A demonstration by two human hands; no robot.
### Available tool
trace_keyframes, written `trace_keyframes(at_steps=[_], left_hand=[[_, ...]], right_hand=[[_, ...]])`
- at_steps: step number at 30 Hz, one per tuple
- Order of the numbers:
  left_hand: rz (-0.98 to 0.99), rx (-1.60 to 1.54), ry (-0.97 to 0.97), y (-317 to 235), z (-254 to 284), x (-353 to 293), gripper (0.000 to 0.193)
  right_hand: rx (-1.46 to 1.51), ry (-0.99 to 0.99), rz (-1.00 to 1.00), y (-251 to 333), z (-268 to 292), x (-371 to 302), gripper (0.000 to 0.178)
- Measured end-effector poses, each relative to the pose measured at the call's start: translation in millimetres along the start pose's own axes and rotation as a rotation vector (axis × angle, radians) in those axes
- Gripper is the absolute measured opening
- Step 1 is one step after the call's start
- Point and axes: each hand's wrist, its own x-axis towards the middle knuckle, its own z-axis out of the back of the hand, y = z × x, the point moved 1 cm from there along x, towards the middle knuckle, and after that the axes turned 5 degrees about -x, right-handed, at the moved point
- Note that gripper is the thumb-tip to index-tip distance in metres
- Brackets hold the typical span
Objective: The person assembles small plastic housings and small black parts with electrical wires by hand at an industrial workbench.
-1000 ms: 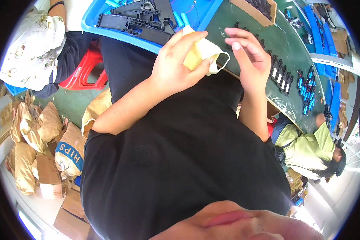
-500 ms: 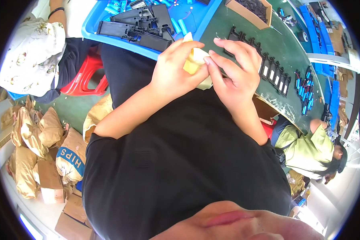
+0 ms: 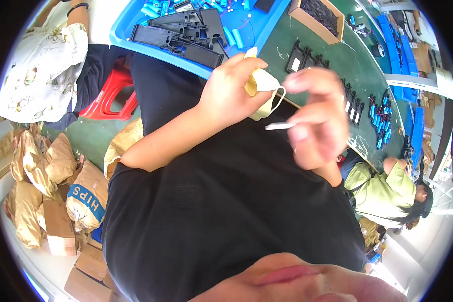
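Note:
My left hand [image 3: 234, 90] is closed around a pale yellow roll of paper tape or label backing [image 3: 263, 83], held in front of my chest. A loose end of it curls out toward the right. My right hand [image 3: 319, 118], smeared by motion, is just right of the roll and apart from it. A small white strip [image 3: 279, 126] sticks out from its thumb and finger. Beyond my left hand, a blue tray [image 3: 201, 69] holds black plastic frames [image 3: 178, 38] and blue cylindrical battery cells [image 3: 233, 36].
On the green table [image 3: 272, 55] a row of black holders [image 3: 355, 103] with white labels stands near wired blue cells [image 3: 381, 121]. An open cardboard box [image 3: 340, 35] of dark parts lies behind. A red stool [image 3: 110, 95] and a person [image 3: 43, 73] are left; another person [image 3: 387, 191] sits right.
My right hand has pulled away from the roll, down and to the right, with a white strip at its fingertips. A curled end now hangs from the roll in my left hand.

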Motion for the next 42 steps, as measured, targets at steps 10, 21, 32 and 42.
trace_keyframes(at_steps=[10,21,32,42], left_hand=[[0.006,-0.096,0.06,2,2,-2,0.044],[0.018,-0.12,0.076,8,7,-7,0.046],[0.015,-0.152,0.124,8,12,-6,0.045],[-0.002,-0.135,0.156,11,11,-5,0.045]], right_hand=[[-0.843,0.337,-0.016,-141,27,105,0.013],[-0.67,0.494,-0.251,-224,12,119,0.013],[-0.817,0.536,-0.281,-224,-2,117,0.01],[-0.319,0.233,-0.132,-214,-8,107,0.01]])
